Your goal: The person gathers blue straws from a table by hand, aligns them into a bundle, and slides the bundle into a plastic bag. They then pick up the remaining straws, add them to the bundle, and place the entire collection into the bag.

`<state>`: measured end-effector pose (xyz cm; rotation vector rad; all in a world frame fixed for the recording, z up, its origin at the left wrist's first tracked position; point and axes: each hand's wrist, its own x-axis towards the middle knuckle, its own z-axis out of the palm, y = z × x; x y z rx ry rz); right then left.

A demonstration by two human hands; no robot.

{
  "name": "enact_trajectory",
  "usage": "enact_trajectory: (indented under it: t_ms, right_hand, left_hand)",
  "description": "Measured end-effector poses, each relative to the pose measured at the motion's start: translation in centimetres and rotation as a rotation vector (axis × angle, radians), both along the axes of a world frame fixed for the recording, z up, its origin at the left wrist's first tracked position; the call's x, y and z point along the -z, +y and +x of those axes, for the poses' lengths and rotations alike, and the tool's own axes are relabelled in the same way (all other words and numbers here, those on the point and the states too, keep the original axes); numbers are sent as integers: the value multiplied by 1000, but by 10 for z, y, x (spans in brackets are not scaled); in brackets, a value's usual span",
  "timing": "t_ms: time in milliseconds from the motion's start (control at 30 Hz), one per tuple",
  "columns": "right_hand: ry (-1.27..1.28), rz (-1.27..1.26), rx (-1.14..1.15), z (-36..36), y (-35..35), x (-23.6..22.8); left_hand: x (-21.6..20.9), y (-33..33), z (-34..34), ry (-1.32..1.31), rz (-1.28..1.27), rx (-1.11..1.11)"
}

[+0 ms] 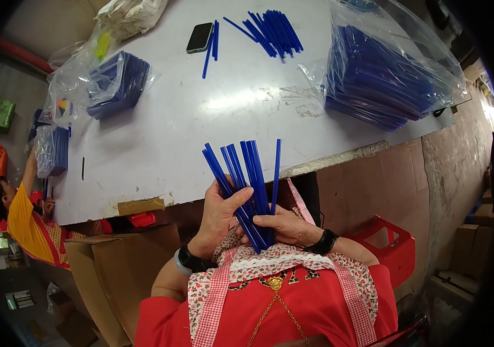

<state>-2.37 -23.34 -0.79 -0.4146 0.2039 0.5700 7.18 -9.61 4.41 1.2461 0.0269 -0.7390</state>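
Several long blue plastic strips point(254, 168) fan out upward between my two hands, close to my apron and just short of the table's front edge. My left hand point(224, 209) wraps round the left part of the bunch, its thumb lying across the strips. On the other side my right hand point(289, 224) grips the lower part, with the thumb pressed on the strips. One strip stands apart at the right of the fan. The lower ends come together near my lap, and my palms hide part of them.
On the white table point(200, 115) lie a loose pile of blue strips point(278, 32), a phone point(200, 37) and a large bagged stack of blue strips point(374, 75). Another stack point(121, 81) sits left. A cardboard box point(125, 277), a red stool point(388, 248) and a co-worker point(33, 220) are nearby.
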Motion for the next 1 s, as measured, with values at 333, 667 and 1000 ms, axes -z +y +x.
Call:
enact_trajectory:
  t_ms: [333, 667, 1000]
  right_hand:
    - [-45, -123, -7, -3, 3, 0]
    - [-50, -87, -17, -2, 4, 4]
    - [-64, -26, -29, -5, 6, 10]
  left_hand:
    - [3, 4, 1, 14, 19, 69]
    - [3, 2, -3, -8, -9, 19]
    - [2, 4, 1, -36, -75, 111]
